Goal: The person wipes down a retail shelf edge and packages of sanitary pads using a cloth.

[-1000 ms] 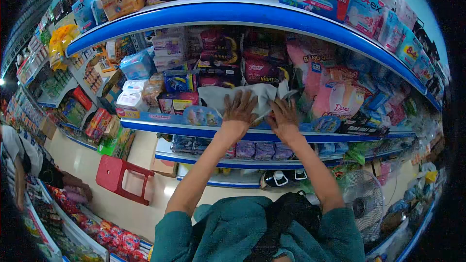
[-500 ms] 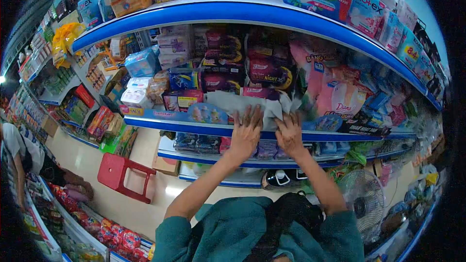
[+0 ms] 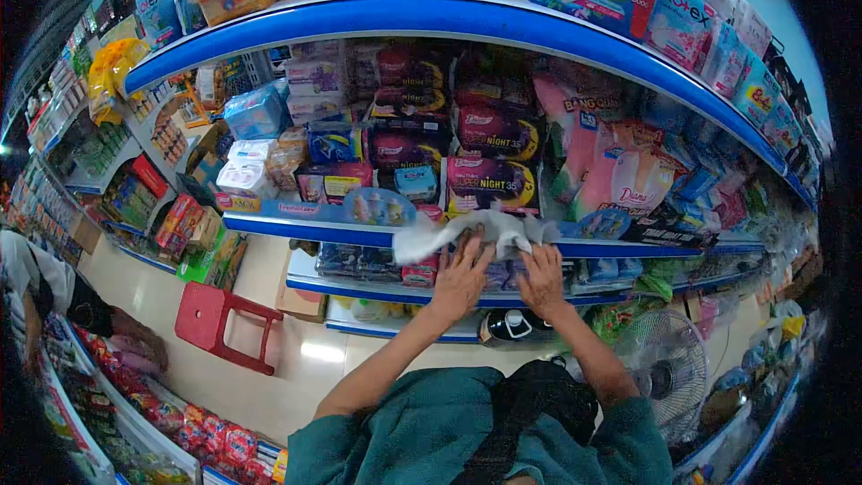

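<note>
A crumpled white cloth (image 3: 422, 242) lies across the blue front edge of the middle shelf (image 3: 350, 230). My left hand (image 3: 461, 278) grips the cloth near its middle, fingers pointing toward the shelf. Close beside it, my right hand (image 3: 540, 282) has hold of the cloth's right part. Some fingertips are hidden in the folds. Just behind the cloth stands a dark purple pad pack (image 3: 492, 186) marked Super Night 35. A small light blue pack (image 3: 416, 183) sits to its left, and pink packs (image 3: 626, 181) lie to the right.
More pad packs stand on the upper shelf (image 3: 359, 20), which overhangs my hands. A lower shelf (image 3: 377, 286) holds further packs. On the floor are a red plastic stool (image 3: 208, 316) at left and a fan (image 3: 663, 377) at right. Another person (image 3: 54, 278) is at far left.
Both hands have drawn the white cloth toward me, from in front of the packs down onto the shelf's front edge. The purple pack and small blue pack behind it now show more fully.
</note>
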